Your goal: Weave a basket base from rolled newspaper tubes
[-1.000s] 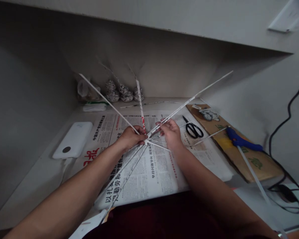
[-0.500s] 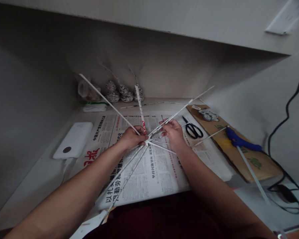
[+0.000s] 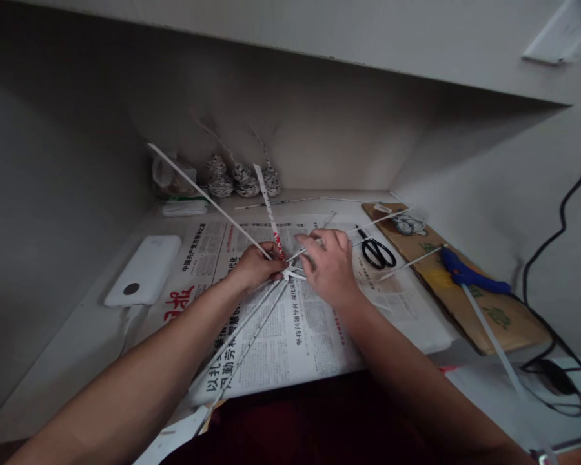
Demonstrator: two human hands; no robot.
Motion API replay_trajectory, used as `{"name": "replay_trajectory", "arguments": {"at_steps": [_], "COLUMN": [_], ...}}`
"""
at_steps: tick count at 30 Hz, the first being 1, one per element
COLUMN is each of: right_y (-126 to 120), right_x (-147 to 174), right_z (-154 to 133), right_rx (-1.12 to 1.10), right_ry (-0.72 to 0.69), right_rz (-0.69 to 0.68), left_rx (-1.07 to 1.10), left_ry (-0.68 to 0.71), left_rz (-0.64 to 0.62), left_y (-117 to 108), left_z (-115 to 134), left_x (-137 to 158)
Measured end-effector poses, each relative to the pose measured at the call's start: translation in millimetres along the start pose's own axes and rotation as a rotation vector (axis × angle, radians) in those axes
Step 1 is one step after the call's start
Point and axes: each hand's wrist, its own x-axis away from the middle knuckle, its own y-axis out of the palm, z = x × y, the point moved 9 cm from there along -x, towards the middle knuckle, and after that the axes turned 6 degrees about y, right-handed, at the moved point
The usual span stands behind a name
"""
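Note:
Several thin rolled paper sticks meet in a star-shaped bundle (image 3: pixel 287 274) above a spread newspaper (image 3: pixel 314 349). My left hand (image 3: pixel 260 266) pinches this crossing from the left side. One white stick (image 3: pixel 203 194) slants from there to the upper left; another, partly red stick (image 3: pixel 267 200) points away from me. My right hand (image 3: pixel 330 261) curls over the sticks on the right of the crossing, its fingers closed around a paper stick (image 3: pixel 382 219) that sticks out to the upper right. Its palm hides parts of the other right-hand sticks. Two more sticks run back toward my body.
Black scissors (image 3: pixel 378 252) lie right of my right hand. A blue glue gun (image 3: pixel 472 274) rests on cardboard (image 3: pixel 508 323) with a cord behind. A white power bank (image 3: pixel 145 271) is at left. Small woven paper gourds (image 3: pixel 246 182) and a plastic bag (image 3: pixel 169 174) stand by the back wall.
My right hand has shifted left toward the crossing and closed over the sticks. The upper-right stick has swung lower. My left hand keeps its pinch in nearly the same place.

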Motion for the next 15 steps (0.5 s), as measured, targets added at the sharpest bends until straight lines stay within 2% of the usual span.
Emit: {"name": "replay_trajectory", "arguments": {"at_steps": [5, 8, 15], "right_y": [18, 28, 24], "right_x": [7, 11, 14], "right_z": [-16, -16, -24], "right_rx": [0.057, 0.060, 0.089], "right_ry": [-0.149, -0.153, -0.163], "right_rz": [-0.167, -0.250, -0.216], "left_rx": [0.034, 0.053, 0.094], "left_ry": [-0.018, -0.029, -0.092], "left_rz": [0.019, 0.030, 0.069], "left_y": [-4, -6, -7], "left_z": [-6, -8, -4], "left_x": [-2, -2, 1]}}
